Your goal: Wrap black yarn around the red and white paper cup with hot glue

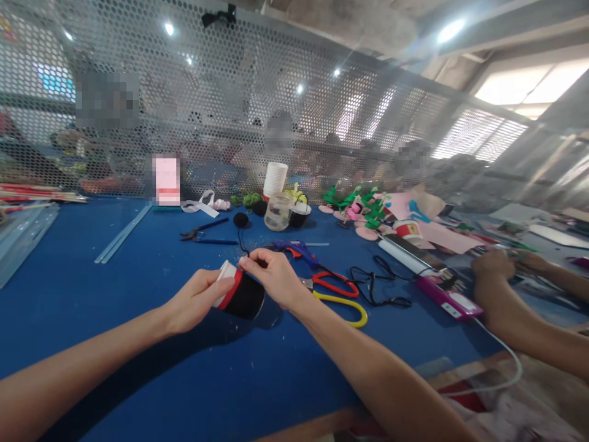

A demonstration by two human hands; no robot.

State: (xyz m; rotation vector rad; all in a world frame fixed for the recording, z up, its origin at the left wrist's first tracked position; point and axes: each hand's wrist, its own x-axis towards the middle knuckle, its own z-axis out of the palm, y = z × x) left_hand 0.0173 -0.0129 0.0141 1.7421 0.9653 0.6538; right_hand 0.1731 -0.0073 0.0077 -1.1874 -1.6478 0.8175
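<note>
A paper cup (pixel 245 294) lies tilted on its side above the blue table, its lower part wrapped in black with a red band and a white rim. My left hand (pixel 196 301) is closed around its rim end, thumb on top. At the upper side of the cup my right hand (pixel 275 277) pinches a black yarn strand (pixel 241 239), fingertips close to the red band. That strand runs back to a small black yarn ball (pixel 240 220). Just right of my right hand lie scissors (pixel 338 285) with red and yellow handles and a blue glue gun (pixel 299 250).
Pliers (pixel 197 235) lie behind the cup. Farther back stand a clear jar (pixel 277 213), stacked white cups (pixel 276 178) and green craft figures (pixel 363 205). A purple power strip (pixel 446 298) with cords lies right, near another person's hand (pixel 494 270). Perforated metal mesh (pixel 221 110) borders the table's back.
</note>
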